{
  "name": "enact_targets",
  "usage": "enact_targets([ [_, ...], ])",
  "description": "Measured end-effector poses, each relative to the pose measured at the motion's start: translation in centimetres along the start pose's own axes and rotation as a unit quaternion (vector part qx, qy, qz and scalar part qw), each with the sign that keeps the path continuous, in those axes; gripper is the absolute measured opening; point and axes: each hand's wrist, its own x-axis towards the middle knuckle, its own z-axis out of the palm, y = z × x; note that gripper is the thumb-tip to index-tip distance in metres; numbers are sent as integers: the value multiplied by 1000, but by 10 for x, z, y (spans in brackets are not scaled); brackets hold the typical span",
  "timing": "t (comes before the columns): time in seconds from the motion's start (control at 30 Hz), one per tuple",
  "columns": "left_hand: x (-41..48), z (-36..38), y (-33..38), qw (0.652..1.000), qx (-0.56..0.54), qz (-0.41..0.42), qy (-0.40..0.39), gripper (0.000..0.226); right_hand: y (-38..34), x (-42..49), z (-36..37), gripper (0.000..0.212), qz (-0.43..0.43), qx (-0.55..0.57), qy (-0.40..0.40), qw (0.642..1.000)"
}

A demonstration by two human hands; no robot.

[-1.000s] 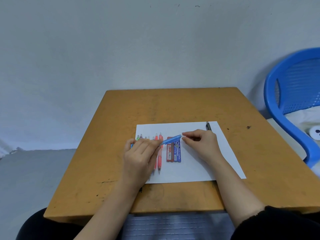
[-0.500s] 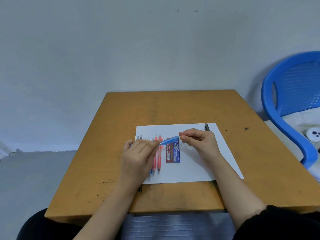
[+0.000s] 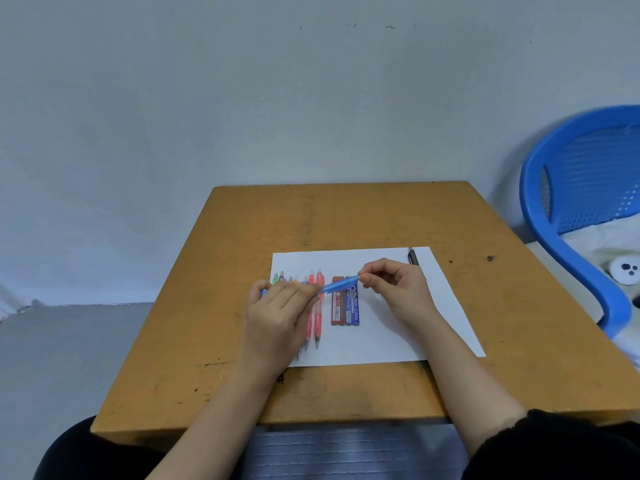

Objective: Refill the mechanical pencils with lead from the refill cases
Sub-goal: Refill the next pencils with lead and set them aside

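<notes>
The blue mechanical pencil [image 3: 337, 285] is a slim, translucent blue barrel, held just above the white paper sheet [image 3: 398, 334] on the wooden table [image 3: 346, 216]. Its long axis runs left to right, the right end tilted slightly away from the person, crossing over the red refill case [image 3: 336, 308] and the blue refill case [image 3: 352, 306]. Whether the right end is the tip or the cap cannot be told. The left hand [image 3: 280, 317] lies knuckles up, fingers curled round the barrel's left part. The right hand [image 3: 398, 289] pinches the right end between thumb and forefinger, its other fingers loosely curled. A row of coloured mechanical pencils [image 3: 318, 317] lies partly beneath the left hand.
</notes>
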Motion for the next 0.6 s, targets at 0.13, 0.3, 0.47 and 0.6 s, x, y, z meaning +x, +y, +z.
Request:
enact_targets([
  [0.13,-1,1,2,1000,15,13,0,17,-1,1,0,15,1,0,18,1000],
  [0.3,0,3,8,999,39,25,6,13,-1,1,-3,11,6,3,27,1000],
  [0.47,-1,2,9,998,55,32,5,14,0,2,-5,16,4,0,42,999],
  [0.6,-2,0,6,998,53,-1,18,12,2,5,-15,20,-5,-1,92,996],
])
